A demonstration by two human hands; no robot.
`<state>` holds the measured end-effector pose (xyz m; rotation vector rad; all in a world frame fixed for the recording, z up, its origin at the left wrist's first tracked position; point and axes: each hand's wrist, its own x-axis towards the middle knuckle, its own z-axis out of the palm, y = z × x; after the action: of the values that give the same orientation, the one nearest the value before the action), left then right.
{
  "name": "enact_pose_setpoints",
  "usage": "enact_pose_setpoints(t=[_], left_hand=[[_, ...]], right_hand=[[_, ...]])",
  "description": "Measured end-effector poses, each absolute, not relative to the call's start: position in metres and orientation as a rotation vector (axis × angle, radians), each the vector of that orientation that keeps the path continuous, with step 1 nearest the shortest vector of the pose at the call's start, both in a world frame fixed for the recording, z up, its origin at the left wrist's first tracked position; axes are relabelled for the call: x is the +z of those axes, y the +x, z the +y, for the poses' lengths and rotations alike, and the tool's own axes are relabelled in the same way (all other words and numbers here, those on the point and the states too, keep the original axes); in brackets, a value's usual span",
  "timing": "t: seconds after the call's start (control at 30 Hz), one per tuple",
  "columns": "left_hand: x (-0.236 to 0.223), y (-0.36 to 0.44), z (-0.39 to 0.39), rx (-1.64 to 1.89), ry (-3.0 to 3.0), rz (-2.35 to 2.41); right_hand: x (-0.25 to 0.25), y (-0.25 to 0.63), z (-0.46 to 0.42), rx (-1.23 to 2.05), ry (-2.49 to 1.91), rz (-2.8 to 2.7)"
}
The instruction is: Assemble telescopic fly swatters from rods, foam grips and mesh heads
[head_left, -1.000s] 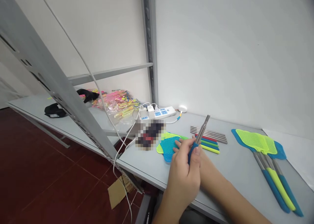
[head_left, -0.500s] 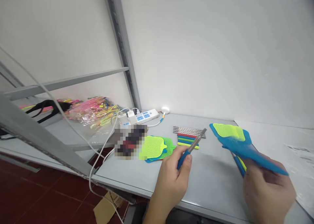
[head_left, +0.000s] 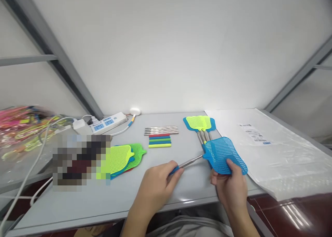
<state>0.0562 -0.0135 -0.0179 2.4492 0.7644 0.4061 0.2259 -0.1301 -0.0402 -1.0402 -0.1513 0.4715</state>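
Low at frame centre, our left hand [head_left: 158, 182] curls closed round a blue grip [head_left: 174, 170]; lower right, our right hand [head_left: 232, 185] pinches a blue mesh head [head_left: 221, 152].

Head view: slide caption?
Blue fly swatter held with left hand at its handle, right hand at its mesh head.

Over left, a power strip [head_left: 111, 121] sits near the wall [head_left: 166, 57]. A white sheet [head_left: 261, 161] lies on the desk [head_left: 85, 204] at right.
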Motion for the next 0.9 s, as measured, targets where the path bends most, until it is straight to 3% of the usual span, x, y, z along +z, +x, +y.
enact_pose_setpoints(t=[0.9], left_hand=[[-0.009, 0.050, -0.022, 0.560, 2.542, 0.509]], right_hand=[[-0.033, 0.222, -0.149, 0.591, -1.199, -0.451]])
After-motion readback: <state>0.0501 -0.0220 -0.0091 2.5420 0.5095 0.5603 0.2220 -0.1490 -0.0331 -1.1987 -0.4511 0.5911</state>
